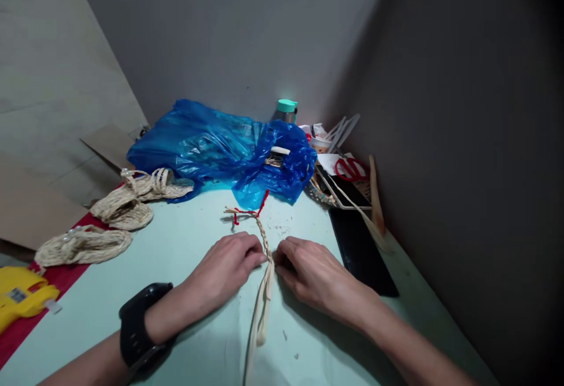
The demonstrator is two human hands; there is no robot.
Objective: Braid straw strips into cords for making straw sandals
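Observation:
A thin braid (263, 234) of pale, flat plant-fibre strips lies on the table in front of me. Red string (264, 199) is tied around its far end. Below the plaited part, the loose strips (263, 304) trail toward me. My left hand (231, 259), with a black watch (143, 327) on its wrist, pinches the braid's left side where plaiting meets loose strips. Opposite it, my right hand (311, 268) has its fingers curled in against the braid's right side. Its fingertips are partly hidden.
Woven sandals (118, 210) and a yellow glue gun (24, 295) lie at left. A blue plastic bag (198, 139) and a teal-lidded bottle (287, 108) stand by the wall. Red-handled scissors (350, 168) and a black flat slab (363, 254) are at right.

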